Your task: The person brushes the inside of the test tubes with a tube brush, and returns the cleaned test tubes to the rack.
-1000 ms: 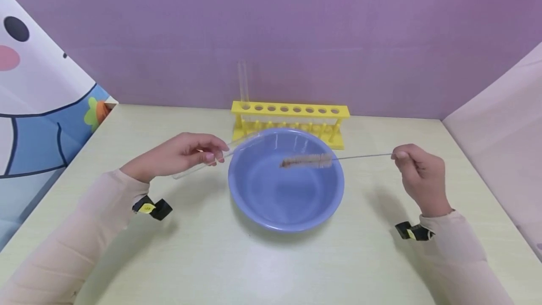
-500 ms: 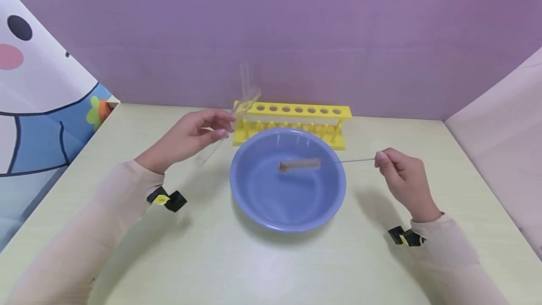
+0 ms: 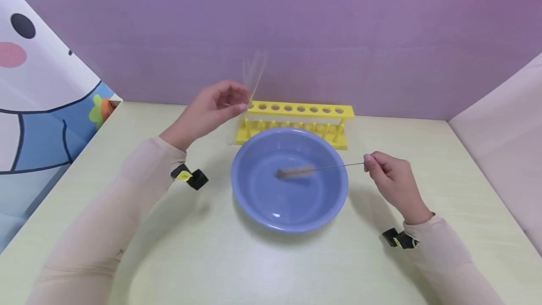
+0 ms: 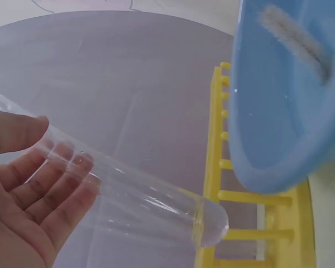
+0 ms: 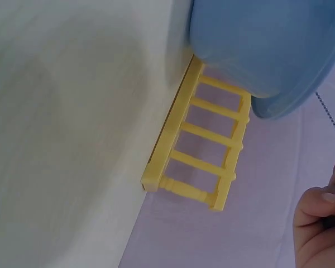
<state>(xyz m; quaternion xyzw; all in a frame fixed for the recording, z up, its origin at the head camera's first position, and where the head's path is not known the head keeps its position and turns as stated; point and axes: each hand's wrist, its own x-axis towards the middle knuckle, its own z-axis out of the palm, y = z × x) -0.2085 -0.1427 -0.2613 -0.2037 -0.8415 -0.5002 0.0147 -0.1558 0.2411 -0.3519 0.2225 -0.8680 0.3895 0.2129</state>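
With thumb and fingers my left hand (image 3: 211, 107) pinches a clear test tube (image 4: 151, 192), tilted upright beside the left end of the yellow test tube rack (image 3: 294, 108). In the left wrist view its rounded end overlaps the rack's bar; whether they touch I cannot tell. A second clear tube (image 3: 244, 70) stands in the rack's leftmost place, partly behind the hand. My right hand (image 3: 391, 182) grips the thin wire handle of a test tube brush (image 3: 298, 171). The brush's pale bristles hang over the inside of the blue basin (image 3: 250, 196).
The basin stands in front of the rack and hides part of its base. Behind the pale table (image 3: 271, 267) rises a purple backdrop (image 3: 322, 27). A cartoon-printed cloth (image 3: 46, 140) hangs at the left and a pale cloth (image 3: 508, 116) at the right.
My left hand has moved up and right from beside the basin to the rack, tipping its tube from nearly flat to steep. The right hand has shifted left, bringing the brush slightly lower.
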